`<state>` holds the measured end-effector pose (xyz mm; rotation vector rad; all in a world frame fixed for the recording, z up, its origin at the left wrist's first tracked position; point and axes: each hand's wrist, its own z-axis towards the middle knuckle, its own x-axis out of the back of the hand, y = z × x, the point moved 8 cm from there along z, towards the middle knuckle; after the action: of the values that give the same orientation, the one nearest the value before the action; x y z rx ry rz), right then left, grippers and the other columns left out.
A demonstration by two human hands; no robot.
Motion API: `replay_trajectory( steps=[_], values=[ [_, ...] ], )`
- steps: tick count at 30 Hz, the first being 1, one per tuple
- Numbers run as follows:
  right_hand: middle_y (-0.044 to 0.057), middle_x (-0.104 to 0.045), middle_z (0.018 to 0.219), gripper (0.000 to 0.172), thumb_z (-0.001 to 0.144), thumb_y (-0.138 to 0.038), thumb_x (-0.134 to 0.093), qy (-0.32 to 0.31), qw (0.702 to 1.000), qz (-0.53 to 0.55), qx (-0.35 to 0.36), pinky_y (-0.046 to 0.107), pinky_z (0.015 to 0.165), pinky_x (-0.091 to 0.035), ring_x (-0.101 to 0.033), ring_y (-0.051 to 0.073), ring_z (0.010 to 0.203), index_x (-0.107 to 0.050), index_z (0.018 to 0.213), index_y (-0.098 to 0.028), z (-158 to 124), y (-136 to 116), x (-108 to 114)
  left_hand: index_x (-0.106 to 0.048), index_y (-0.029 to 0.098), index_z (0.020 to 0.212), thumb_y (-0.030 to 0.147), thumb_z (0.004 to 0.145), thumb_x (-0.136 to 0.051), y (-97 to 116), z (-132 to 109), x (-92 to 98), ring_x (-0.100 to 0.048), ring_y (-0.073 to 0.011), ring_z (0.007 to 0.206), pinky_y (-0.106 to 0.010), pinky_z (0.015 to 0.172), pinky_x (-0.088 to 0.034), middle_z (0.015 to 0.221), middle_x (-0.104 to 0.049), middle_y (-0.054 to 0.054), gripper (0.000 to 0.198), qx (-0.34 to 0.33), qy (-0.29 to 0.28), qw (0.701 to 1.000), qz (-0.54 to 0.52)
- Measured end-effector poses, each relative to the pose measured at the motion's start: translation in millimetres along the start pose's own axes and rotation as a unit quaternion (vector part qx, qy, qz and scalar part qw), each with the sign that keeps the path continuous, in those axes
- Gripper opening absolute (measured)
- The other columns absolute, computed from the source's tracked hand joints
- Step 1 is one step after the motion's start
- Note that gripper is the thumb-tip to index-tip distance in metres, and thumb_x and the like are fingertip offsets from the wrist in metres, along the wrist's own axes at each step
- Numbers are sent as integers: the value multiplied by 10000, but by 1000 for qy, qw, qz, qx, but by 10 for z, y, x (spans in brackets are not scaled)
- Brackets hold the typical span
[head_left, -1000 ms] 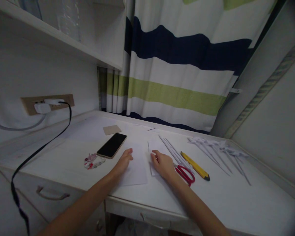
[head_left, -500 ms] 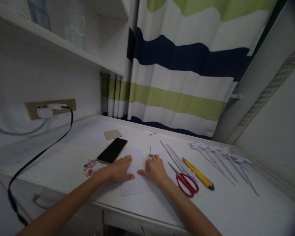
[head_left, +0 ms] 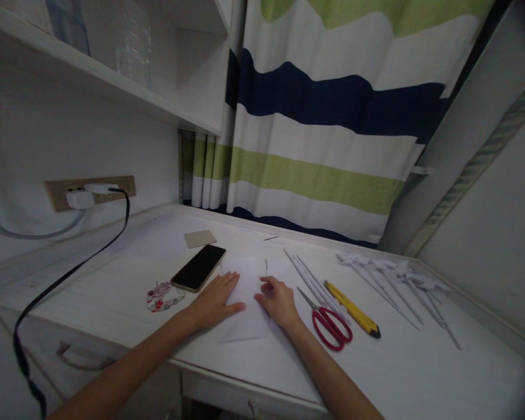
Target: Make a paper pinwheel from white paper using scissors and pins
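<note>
A white sheet of paper lies on the desk in front of me, its near end slightly raised. My left hand rests flat on the sheet's left part, fingers stretched away from me and thumb pointing right. At the sheet's right side is my right hand, its fingers loosely curled and the thumb apart from the index finger. I see nothing gripped in it. Right of that hand lie red-handled scissors, a yellow utility knife and several thin rolled paper sticks.
Left of the paper are a black phone, a beaded bracelet and a beige card. Several folded paper pieces with pointed sticks lie at the right. A black cable hangs from the wall socket. A striped curtain stands behind.
Both hands have shifted slightly: the left thumb further right over the paper, the right hand a little rightward with its fingers more curled. The paper's near end has moved a little right.
</note>
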<state>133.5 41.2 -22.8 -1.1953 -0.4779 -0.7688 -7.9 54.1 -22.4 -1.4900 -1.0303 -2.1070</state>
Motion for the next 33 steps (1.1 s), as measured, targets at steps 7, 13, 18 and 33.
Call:
replay_trajectory(
  steps=[7, 13, 18, 33],
  values=[
    [22, -572, 857, 219, 831, -264, -468, 51, 972, 227, -21, 269, 566, -481, -563, 107, 651, -502, 1004, -135, 91, 40, 136, -318, 111, 1263, 502, 710, -500, 135, 151, 229, -169, -249, 1253, -412, 1020, -50, 1352, -253, -146, 702, -38, 88, 992, -87],
    [26, -559, 889, 212, 826, -246, -476, 135, 931, 337, -35, 274, 579, -480, -559, 114, 682, -497, 1006, -138, 101, 165, 474, -89, 155, 1320, 449, 633, -621, 147, 475, 451, 19, -271, 1269, -439, 1021, -20, 1403, 66, -127, 917, -6, 213, 943, -254],
    [36, -544, 938, 229, 824, -233, -478, 163, 905, 387, -69, 284, 595, -482, -557, 124, 718, -481, 1035, -144, 87, 263, 586, -370, 110, 1179, 332, 788, -502, 88, 667, 148, -563, -212, 904, -382, 765, -452, 1075, -535, -140, 469, 9, 134, 892, -432],
    [27, -565, 883, 224, 828, -251, -473, 49, 902, 407, -133, 262, 557, -481, -562, 109, 664, -496, 1020, -138, 97, 330, 444, -500, 128, 1008, 258, 823, -468, 50, 560, -49, -558, -125, 706, -288, 607, -479, 899, -559, -41, 228, 41, 32, 825, -563]
  ],
)
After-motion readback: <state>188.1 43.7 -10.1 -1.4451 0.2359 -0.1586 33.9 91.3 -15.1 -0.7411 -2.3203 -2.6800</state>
